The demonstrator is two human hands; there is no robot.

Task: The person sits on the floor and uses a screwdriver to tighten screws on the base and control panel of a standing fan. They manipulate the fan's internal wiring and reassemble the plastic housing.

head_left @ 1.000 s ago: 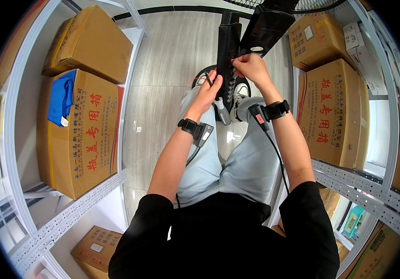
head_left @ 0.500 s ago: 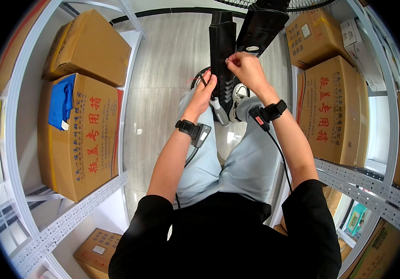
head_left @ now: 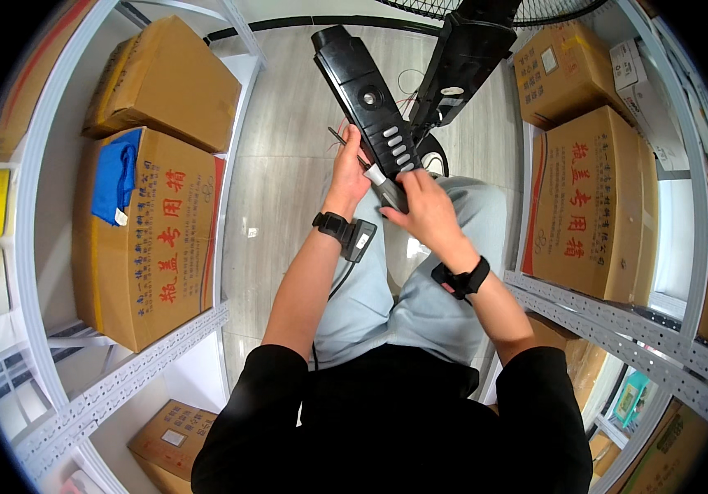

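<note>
A long black control panel [head_left: 350, 70], with a round opening and a column of silvery buttons, slants up to the left in front of me. My left hand [head_left: 350, 173] grips its lower left part along with a screwdriver, whose thin shaft pokes up past my fingers. At the panel's lower end, my right hand [head_left: 428, 214] curls round the screwdriver's grey handle [head_left: 389, 191]; some fingertips are hidden. Behind the panel, thin wires hang by the black fan stand [head_left: 465, 53], under a wire grille [head_left: 560, 8].
Metal shelving [head_left: 617, 325] flanks me on both sides, holding cardboard boxes [head_left: 165, 82], with a blue cloth [head_left: 114, 177] on the left box. My legs [head_left: 379, 288] are over the grey tiled floor [head_left: 263, 206], between the shelves.
The panel has swung leftward away from the stand, tilting and showing its button face and wires behind. My right hand has dropped from the panel's upper side to its lower end.
</note>
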